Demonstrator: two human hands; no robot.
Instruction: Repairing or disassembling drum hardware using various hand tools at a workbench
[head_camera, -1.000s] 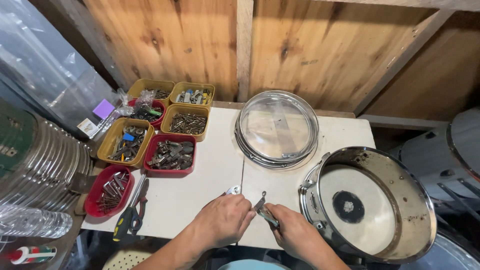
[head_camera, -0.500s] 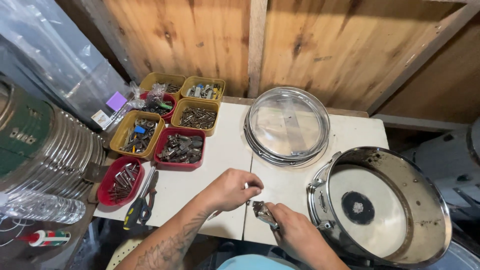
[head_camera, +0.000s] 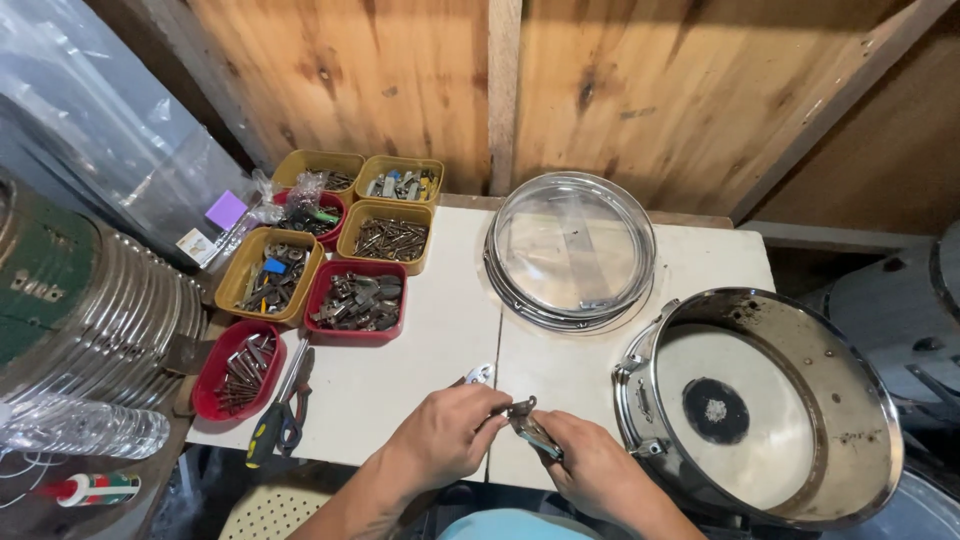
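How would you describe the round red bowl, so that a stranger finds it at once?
Start at the white table and go to its near left corner. The round red bowl sits there, full of metal screws, beside a yellow-handled screwdriver. It alone is round; the other trays are rectangular.

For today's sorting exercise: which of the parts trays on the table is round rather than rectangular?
The red tray at the table's front left corner, beside the screwdriver. It is round; the other trays behind it, yellow and red, are rectangular.
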